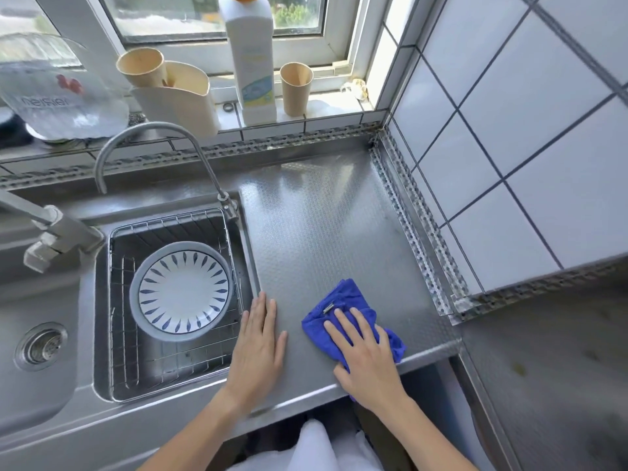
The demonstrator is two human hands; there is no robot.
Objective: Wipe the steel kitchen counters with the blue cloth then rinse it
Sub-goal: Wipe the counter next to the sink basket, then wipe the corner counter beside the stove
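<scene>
The blue cloth (343, 300) lies crumpled on the textured steel counter (326, 215), near its front edge. My right hand (363, 355) presses flat on the cloth with straight, spread fingers, covering its near half. My left hand (258, 341) rests flat on the bare counter just right of the sink basin (102, 334), fingers together and straight, holding nothing. A curved steel tap (153, 134) arches over the sink at the back.
A wire rack (217, 355) in the basin holds a blue-patterned plate (183, 290). The window sill carries paper cups (295, 88), a white detergent bottle (251, 59) and a cream holder (183, 107). Tiled wall (509, 147) bounds the counter on the right; a second counter (550, 368) continues at right.
</scene>
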